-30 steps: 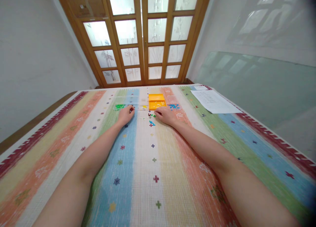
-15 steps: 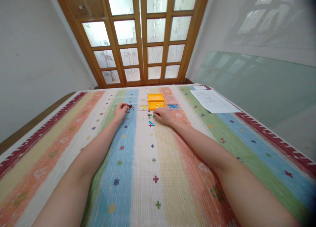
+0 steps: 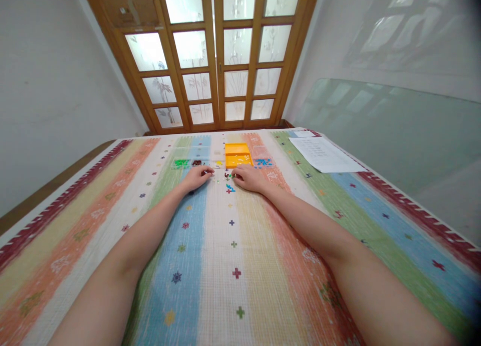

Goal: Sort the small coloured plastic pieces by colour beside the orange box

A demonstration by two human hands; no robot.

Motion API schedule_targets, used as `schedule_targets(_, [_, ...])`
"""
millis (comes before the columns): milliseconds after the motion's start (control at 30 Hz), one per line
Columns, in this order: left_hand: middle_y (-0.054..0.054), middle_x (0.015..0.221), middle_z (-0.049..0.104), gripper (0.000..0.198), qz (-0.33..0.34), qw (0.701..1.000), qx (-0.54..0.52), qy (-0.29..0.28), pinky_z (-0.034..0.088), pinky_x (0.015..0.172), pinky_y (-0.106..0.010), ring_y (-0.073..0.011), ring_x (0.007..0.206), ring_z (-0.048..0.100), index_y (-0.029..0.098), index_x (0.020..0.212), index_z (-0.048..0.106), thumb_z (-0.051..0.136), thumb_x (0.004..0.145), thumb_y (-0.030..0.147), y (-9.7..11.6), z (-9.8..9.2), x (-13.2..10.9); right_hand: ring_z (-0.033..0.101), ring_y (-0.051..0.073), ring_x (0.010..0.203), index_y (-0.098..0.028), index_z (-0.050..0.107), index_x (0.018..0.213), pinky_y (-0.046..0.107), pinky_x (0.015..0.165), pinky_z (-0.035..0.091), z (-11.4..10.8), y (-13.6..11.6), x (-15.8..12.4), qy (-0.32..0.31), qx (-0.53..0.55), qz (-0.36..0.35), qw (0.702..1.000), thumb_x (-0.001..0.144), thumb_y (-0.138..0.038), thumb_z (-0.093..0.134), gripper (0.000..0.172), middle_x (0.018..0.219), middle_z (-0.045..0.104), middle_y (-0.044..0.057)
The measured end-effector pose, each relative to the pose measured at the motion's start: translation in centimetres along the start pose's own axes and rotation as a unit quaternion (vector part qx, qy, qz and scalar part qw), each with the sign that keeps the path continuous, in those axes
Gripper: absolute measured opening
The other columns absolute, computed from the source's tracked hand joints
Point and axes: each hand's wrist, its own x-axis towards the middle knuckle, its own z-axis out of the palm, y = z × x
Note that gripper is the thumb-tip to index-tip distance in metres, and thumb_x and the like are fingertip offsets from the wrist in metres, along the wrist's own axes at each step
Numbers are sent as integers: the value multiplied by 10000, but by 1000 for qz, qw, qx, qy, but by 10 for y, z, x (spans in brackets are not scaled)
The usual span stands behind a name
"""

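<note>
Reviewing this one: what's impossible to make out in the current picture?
All in the head view:
- Left hand: its own curled fingers and the small scale hide whether it holds a piece.
- Right hand: its fingers cover whatever lies beneath them, so its grip is unclear.
- Blue pieces in the clear box: too small and jumbled to count.
- Paper: its faint lines are too small to read.

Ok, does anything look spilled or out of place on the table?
Yes: small blue pieces lie loose on the striped tablecloth near the right hand, while other blue ones sit in a clear case. Spilled or set there, I can't tell.
</note>
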Motion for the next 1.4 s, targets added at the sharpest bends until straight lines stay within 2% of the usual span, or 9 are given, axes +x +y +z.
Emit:
schedule_targets(133, [-61,941,734,243,74,993,83,-37,496,791,-361,-210,768,625,233,1055,798,639,876,277,3,1,-4,623,248,993,-212,735,1060,328,841,423,0,1,0,-5,2,3,1000,972,-243,604,160,1051,727,99])
schedule_targets(267, [-68,1019,727,264,110,985,115,-62,494,814,-359,-208,809,630,230,1088,784,618,884,259,4,0,-3,626,241,1014,-209,734,1065,320,855,430,0,4,0,-7,18,-25,1000,970,-234,612,157,1071,718,99])
schedule_targets(467, [-71,1055,714,304,104,983,133,-69,501,849,-358,-215,864,638,241,1173,752,625,901,285,3,0,-3,628,238,995,-205,736,1042,317,840,431,1,4,1,-8,15,-11,1000,976,-218,611,142,1055,716,98])
schedule_targets(867, [-63,1087,698,256,120,976,165,-74,517,941,-362,-228,1008,656,235,1132,750,588,940,282,10,0,-5,625,211,998,-180,728,1004,305,871,452,3,4,3,-20,1,-21,1000,1045,-209,546,189,1072,705,103])
schedule_targets(1000, [-58,1096,689,242,127,974,173,-69,520,952,-357,-220,1022,653,228,1113,744,570,948,263,8,0,-6,636,210,990,-191,725,1011,300,867,463,2,3,4,-20,13,5,1000,1043,-205,552,176,1057,717,94])
schedule_targets(1200, [-64,1108,694,246,135,972,178,-67,524,951,-359,-220,1023,655,219,1115,748,565,954,247,7,1,-6,649,210,937,-184,724,988,295,835,468,7,2,6,7,71,31,997,1029,-196,560,169,1032,743,88])
schedule_targets(1400, [-69,1100,717,236,142,970,191,-56,517,946,-353,-219,1039,664,219,1087,760,551,981,234,13,5,-7,656,209,940,-191,729,1021,298,852,484,18,-2,8,23,155,-7,988,1007,-193,580,150,1038,754,71])
